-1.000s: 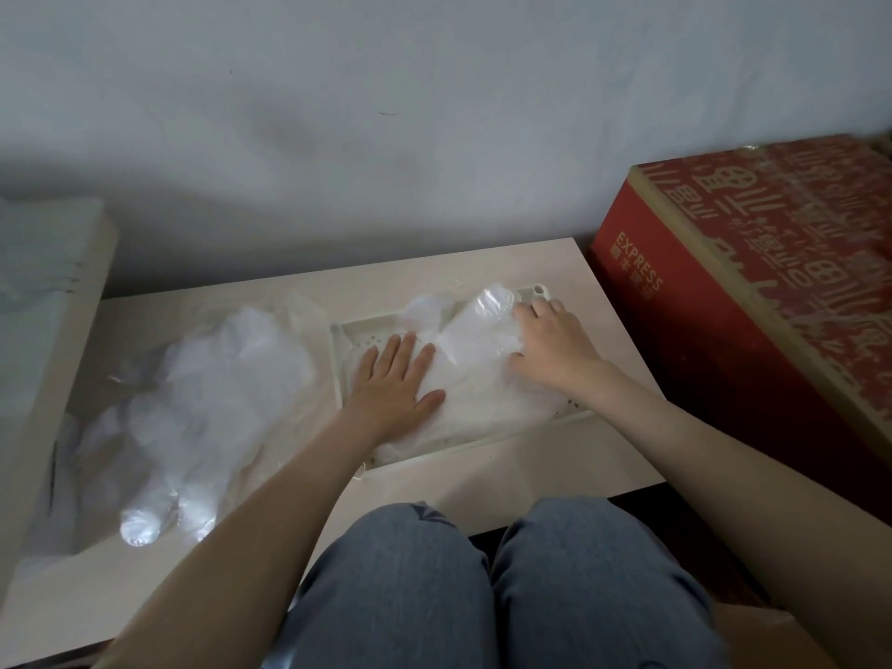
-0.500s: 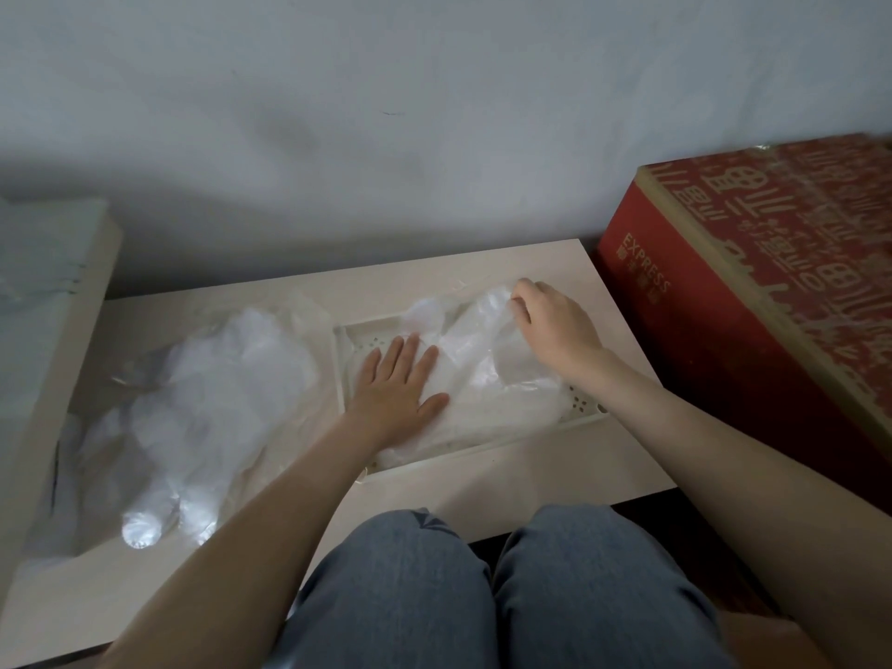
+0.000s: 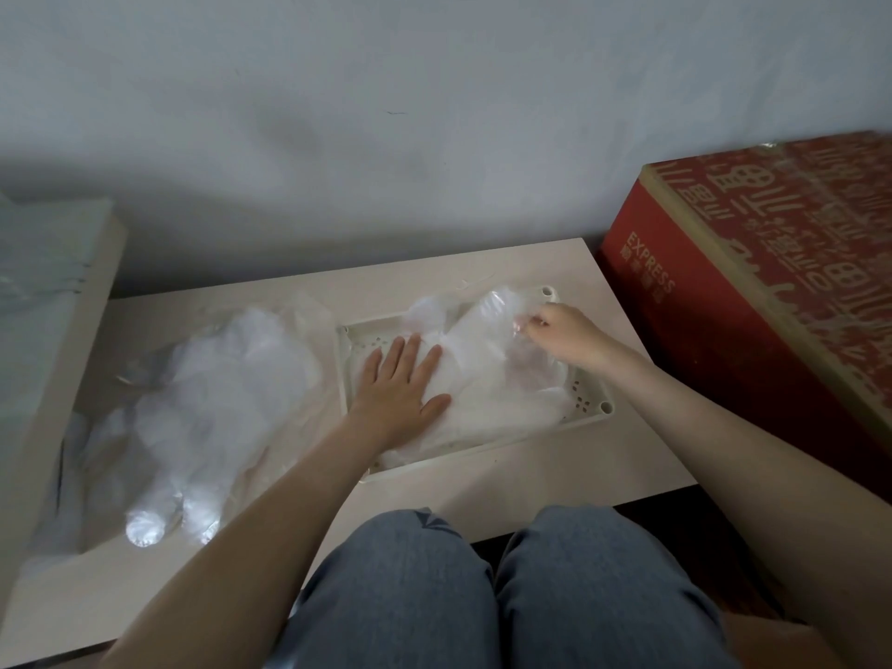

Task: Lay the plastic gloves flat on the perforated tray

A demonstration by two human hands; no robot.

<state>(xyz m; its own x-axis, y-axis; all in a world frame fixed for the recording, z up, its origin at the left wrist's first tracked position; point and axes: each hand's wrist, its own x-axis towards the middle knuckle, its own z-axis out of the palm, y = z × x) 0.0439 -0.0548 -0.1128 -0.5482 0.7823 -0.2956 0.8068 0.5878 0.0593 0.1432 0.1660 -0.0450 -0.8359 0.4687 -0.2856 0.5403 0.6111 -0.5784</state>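
Many loose plastic gloves (image 3: 207,403) lie heaped on the left side of the table (image 3: 555,470). Just right of them the left hand (image 3: 400,383) lies flat, fingers straight, pressing one glove (image 3: 487,374) down inside the perforated tray (image 3: 586,403). That glove spreads from under this palm rightward to the right hand (image 3: 562,333), whose fingertips pinch its far edge. To flatten it well, I judge, hold the palm firm and draw the pinched edge gently outward, smoothing wrinkles without lifting.

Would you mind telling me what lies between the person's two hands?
In the head view, clear plastic gloves span the gap between the flat left hand and the pinching right hand, covering the perforated tray.
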